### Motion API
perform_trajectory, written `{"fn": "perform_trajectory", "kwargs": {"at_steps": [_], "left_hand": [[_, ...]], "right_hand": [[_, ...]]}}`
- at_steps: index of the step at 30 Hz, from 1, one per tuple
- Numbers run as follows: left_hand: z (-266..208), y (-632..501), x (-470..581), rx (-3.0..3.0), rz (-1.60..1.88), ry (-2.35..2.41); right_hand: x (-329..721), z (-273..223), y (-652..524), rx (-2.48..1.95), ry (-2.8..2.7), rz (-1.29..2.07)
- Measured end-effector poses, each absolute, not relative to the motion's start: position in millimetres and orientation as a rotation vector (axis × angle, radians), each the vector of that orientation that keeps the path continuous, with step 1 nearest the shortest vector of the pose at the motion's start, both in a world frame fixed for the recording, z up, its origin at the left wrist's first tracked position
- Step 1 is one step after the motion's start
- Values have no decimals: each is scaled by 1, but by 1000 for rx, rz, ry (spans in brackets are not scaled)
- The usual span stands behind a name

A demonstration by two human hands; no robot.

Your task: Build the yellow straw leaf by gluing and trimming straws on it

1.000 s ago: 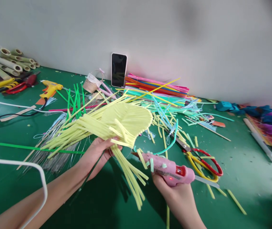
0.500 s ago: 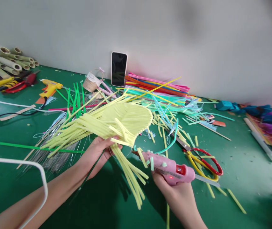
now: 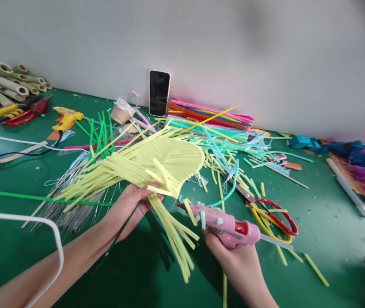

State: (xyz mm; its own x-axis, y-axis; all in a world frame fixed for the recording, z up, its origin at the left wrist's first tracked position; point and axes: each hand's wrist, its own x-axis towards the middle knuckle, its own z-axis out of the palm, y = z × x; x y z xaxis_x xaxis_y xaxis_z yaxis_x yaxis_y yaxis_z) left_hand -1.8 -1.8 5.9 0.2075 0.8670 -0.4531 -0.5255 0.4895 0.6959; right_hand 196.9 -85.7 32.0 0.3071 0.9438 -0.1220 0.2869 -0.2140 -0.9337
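Note:
My left hand (image 3: 134, 205) is closed around the base of a pale yellow leaf made of pipe cleaners (image 3: 172, 160). The leaf has a notched edge, and loose pipe-cleaner ends hang below the hand. In my right hand (image 3: 234, 256) is a pink hot glue gun (image 3: 224, 222), its red light lit and a clear glue stick out of its back. Bits of pipe cleaner cling to its front. The nozzle points left, close to the leaf's lower edge; whether it touches cannot be made out.
Scissors (image 3: 269, 214) lie right of the glue gun among cut pieces. A phone (image 3: 159, 93) leans on the wall beside bundled coloured pipe cleaners (image 3: 208, 113). At left are a yellow glue gun (image 3: 67, 119), pliers (image 3: 28, 112), bamboo tubes (image 3: 16, 81) and thin wires (image 3: 70, 214). A white cable (image 3: 54, 235) crosses the left forearm.
Almost nothing differs. Both hands, the leaf and the pink glue gun keep their places; the whole view has shifted very slightly.

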Motion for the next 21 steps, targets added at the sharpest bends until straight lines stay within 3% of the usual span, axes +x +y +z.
{"fn": "perform_trajectory", "kwargs": {"at_steps": [7, 14, 17, 21], "left_hand": [[2, -1, -5, 428, 1015, 906], [3, -1, -5, 411, 1041, 859], [4, -2, -6, 415, 1040, 842], [3, -2, -6, 432, 1035, 835]], "right_hand": [[202, 30, -91, -1731, -1209, 810], [281, 41, -89, -2178, -1546, -1], [337, 35, -82, -2431, -1694, -180], [377, 29, -72, -2633, -1667, -47]]}}
